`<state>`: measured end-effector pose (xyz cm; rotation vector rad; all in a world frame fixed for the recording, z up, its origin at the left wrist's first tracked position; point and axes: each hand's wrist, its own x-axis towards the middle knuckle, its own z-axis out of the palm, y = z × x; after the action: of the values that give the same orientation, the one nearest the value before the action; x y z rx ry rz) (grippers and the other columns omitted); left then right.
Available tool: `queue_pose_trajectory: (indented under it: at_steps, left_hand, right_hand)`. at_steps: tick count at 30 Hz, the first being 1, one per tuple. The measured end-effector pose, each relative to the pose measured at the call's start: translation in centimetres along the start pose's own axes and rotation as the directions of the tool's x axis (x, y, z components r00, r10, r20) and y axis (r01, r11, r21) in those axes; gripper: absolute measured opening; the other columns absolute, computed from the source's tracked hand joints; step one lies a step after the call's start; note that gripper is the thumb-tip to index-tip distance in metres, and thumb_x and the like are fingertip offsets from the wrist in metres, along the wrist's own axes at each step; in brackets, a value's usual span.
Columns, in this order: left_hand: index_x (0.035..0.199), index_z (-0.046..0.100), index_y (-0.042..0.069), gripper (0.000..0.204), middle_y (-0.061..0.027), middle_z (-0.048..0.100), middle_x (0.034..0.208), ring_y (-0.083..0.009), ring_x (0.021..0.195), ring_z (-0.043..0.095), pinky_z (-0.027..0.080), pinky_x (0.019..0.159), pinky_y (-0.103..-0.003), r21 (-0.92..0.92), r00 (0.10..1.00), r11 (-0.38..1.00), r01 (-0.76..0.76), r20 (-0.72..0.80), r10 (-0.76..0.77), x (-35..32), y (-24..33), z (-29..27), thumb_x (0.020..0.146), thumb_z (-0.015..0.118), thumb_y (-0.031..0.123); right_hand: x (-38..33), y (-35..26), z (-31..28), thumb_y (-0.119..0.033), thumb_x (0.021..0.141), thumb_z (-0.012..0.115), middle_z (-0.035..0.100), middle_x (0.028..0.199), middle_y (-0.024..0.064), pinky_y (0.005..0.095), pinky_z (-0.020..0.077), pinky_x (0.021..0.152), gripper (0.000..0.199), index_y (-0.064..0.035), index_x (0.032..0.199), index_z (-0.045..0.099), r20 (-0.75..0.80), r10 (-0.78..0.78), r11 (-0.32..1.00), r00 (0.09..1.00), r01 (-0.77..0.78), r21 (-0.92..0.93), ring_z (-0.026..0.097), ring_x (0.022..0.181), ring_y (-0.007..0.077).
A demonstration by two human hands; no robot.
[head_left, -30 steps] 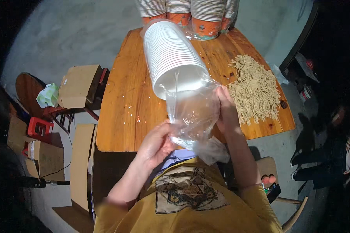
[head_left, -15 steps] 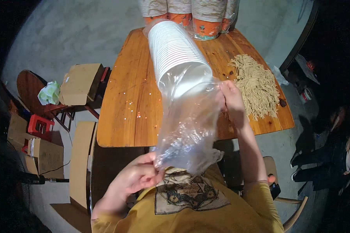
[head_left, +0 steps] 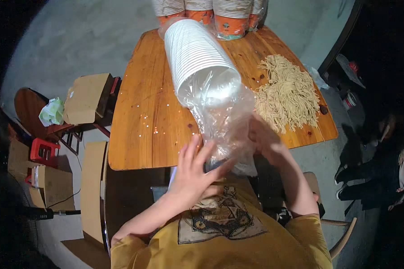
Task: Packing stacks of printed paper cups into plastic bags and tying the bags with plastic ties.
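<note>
A long stack of nested white paper cups (head_left: 199,51) lies on its side on the wooden table, its open mouth facing me. Around it is a clear plastic bag (head_left: 224,116), whose loose, crumpled end hangs over the near table edge. My left hand (head_left: 191,172) is open beside that loose end, fingers spread; whether they touch the plastic I cannot tell. On the bag's right side, my right hand (head_left: 265,136) is closed on the plastic, blurred and with its fingertips partly hidden.
A pile of tan cords (head_left: 292,96) covers the table's right side. Wrapped stacks of orange-and-white cups (head_left: 231,22) stand at the back. Small pale bits dot the wooden table (head_left: 139,89). Cardboard boxes (head_left: 87,98) and a red stool (head_left: 44,151) are at left; another person's legs (head_left: 361,181) show at right.
My left hand has let go of the bag's loose end, moved up and right, and spread its fingers. My right hand has moved slightly down. The loose plastic is more bunched up.
</note>
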<state>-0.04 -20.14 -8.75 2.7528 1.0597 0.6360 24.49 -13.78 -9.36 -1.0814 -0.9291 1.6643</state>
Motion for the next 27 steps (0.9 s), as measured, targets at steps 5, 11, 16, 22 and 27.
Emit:
queue_pose_trajectory:
  at_steps: [5, 11, 16, 22, 27]
  left_hand:
    - [0.12, 0.051, 0.009, 0.048, -0.0167, 0.039, 0.13, -0.0391, 0.124, 0.035, 0.038, 0.094, -0.05, 0.19, 0.997, 0.979, -0.074, -0.005, 0.076, 0.3, -1.0, 5.4, 0.074, 0.063, 0.015]
    - [0.102, 0.052, 0.0, 0.027, -0.0133, 0.052, 0.105, -0.03, 0.103, 0.051, 0.044, 0.086, -0.037, -0.18, 0.973, 0.957, -0.228, -0.085, 0.216, -2.0, -0.6, 0.9, 0.075, 0.055, 0.003]
    - [0.09, 0.058, 0.003, 0.021, -0.0105, 0.057, 0.1, -0.029, 0.101, 0.057, 0.049, 0.084, -0.04, -0.231, 0.966, 0.952, -0.198, -0.208, 0.15, -5.0, -0.8, -6.5, 0.07, 0.064, 0.003]
    - [0.065, 0.049, 0.007, 0.018, -0.0067, 0.063, 0.082, -0.0273, 0.072, 0.066, 0.053, 0.062, -0.038, -0.399, 0.713, 0.852, -0.34, -0.7, -0.044, -6.6, 0.2, -11.1, 0.077, 0.062, 0.002]
    - [0.11, 0.048, 0.004, 0.02, -0.0124, 0.055, 0.103, -0.0229, 0.101, 0.058, 0.048, 0.084, -0.035, -0.744, 0.559, 0.664, 0.073, -0.521, -0.645, -0.5, -6.8, -10.9, 0.094, 0.05, 0.016]
  right_hand:
    - [-3.8, 2.7, 1.1, -0.03, 0.092, 0.055, 0.061, 0.102, 0.004, 0.0322, 0.0477, 0.074, 0.038, -0.0021, 0.116, 0.05, 0.078, -0.121, 0.807, 0.99, 0.143, -0.573, 0.058, 0.089, 0.015]
    - [-8.2, -1.2, 1.2, -0.024, 0.092, 0.057, 0.059, 0.082, -0.0008, 0.0211, 0.0447, 0.063, 0.025, -0.0017, 0.104, 0.06, 0.052, 0.024, 0.684, 0.998, 0.022, -0.729, 0.053, 0.071, 0.0064]
    - [-9.6, -4.3, -0.1, -0.021, 0.095, 0.052, 0.057, 0.074, -0.0045, 0.0197, 0.0418, 0.053, 0.017, -0.0061, 0.091, 0.06, -0.071, 0.062, 0.812, 0.996, -0.091, -0.576, 0.053, 0.066, 0.0023]
    - [-7.7, -5.7, -1.9, -0.019, 0.095, 0.051, 0.059, 0.082, -0.0006, 0.0192, 0.0437, 0.065, 0.017, -0.0039, 0.092, 0.059, 0.044, -0.32, 0.708, 0.946, 0.27, -0.652, 0.053, 0.076, 0.0051]
    - [-0.2, -9.7, -1.2, -0.025, 0.097, 0.048, 0.059, 0.096, 0.0031, 0.0224, 0.0441, 0.072, 0.028, -0.0043, 0.117, 0.051, -0.025, -0.456, 0.795, 0.89, 0.394, -0.461, 0.053, 0.082, 0.0084]
